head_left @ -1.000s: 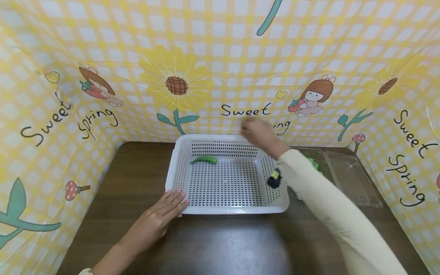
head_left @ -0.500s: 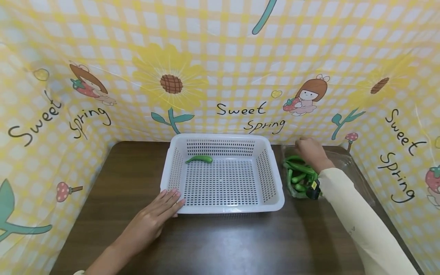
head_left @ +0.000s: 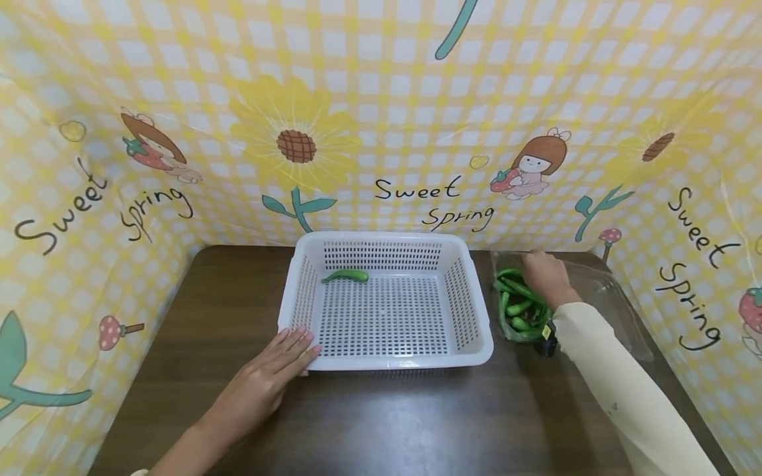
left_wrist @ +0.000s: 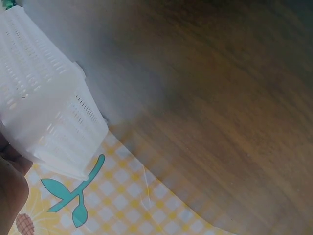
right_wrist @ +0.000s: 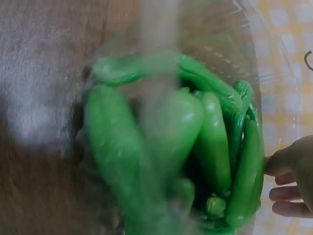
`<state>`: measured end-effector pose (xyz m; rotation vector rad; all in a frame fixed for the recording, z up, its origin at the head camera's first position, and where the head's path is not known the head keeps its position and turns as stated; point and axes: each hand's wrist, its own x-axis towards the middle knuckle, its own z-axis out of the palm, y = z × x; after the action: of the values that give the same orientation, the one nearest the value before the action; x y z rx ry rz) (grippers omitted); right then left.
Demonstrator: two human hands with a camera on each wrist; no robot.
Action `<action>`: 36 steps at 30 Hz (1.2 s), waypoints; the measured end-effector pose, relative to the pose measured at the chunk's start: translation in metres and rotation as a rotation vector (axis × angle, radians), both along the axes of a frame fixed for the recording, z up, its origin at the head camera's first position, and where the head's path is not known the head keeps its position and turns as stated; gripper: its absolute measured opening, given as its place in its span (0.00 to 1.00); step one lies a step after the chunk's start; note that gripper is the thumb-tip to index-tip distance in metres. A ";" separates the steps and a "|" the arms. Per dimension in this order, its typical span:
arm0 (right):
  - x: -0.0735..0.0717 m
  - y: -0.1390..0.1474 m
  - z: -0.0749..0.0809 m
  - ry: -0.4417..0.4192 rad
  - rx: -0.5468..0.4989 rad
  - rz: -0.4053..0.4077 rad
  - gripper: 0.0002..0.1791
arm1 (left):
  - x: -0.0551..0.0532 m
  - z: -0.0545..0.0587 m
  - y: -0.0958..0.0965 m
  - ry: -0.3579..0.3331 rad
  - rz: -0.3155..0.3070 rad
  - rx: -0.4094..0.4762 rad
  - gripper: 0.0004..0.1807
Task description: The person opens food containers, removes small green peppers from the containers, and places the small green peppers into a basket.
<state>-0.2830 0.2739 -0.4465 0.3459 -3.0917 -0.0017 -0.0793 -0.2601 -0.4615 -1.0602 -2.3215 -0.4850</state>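
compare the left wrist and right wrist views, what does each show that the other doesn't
Only the left wrist view shows the left hand at the white basket, plus a printed leaf sprig. Only the right wrist view clearly shows the green vegetables in the clear container, with the right hand beside them; a green scrap in the left view's corner can't be identified. Both share the brown table and yellow checked cloth.
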 end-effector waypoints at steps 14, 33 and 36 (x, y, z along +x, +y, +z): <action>0.001 0.007 -0.017 -0.036 0.080 -0.031 0.09 | -0.002 0.002 0.003 -0.016 -0.018 -0.002 0.26; 0.001 0.005 0.020 -0.045 -0.056 0.058 0.09 | 0.001 0.001 0.001 -0.006 0.000 0.007 0.26; -0.005 0.004 0.030 -0.018 -0.094 0.082 0.09 | 0.002 0.000 0.001 -0.009 0.007 -0.001 0.26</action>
<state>-0.2880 0.2782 -0.4166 0.4711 -3.0788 0.1483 -0.0777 -0.2594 -0.4612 -1.0517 -2.3335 -0.4868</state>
